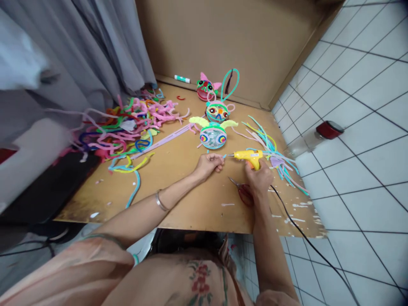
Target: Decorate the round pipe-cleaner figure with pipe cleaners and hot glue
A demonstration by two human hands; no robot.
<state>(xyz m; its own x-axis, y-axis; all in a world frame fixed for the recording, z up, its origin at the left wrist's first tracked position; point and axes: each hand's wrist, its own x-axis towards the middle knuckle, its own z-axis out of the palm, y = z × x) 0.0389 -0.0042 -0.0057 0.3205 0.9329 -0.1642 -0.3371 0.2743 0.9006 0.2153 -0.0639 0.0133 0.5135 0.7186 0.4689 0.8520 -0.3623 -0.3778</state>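
In the head view my left hand is closed in a pinch on a small light-blue pipe cleaner piece at the middle of the table. My right hand is wrapped round the handle of a yellow glue gun, whose nozzle points left, close to the blue piece. Just beyond my hands stands a round figure with ringed eyes and pale yellow ear shapes. Behind it are a second figure with a tall turquoise loop and a red one with pink ears. Scissors lie beside my right wrist.
A tangled heap of coloured pipe cleaners covers the table's left side. Loose blue, yellow and pink ones lie at the right. A glue stick rests by the back board. The gun's black cord runs off the table's right front edge.
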